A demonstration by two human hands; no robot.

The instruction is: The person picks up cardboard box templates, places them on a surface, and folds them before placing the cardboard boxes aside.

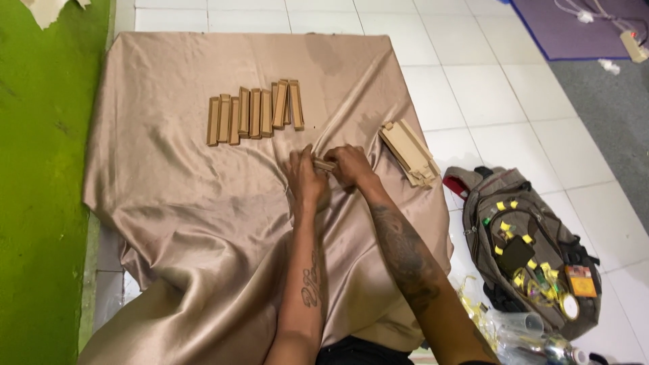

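Observation:
Both hands meet over a tan satin cloth [176, 176] spread on the floor. My left hand [303, 177] and my right hand [349, 165] together grip one small brown cardboard box [324, 164], held between the fingers just above the cloth. A row of several finished narrow cardboard boxes [255, 112] lies side by side beyond the hands. To the right, a stack of flat unfolded cardboard pieces [409, 153] rests near the cloth's edge.
A green wall [40, 189] runs along the left. White floor tiles [514, 101] surround the cloth. An open brown backpack [531, 250] with yellow items lies at right, clear plastic bags [514, 334] below it. A purple mat [574, 27] and cables sit at top right.

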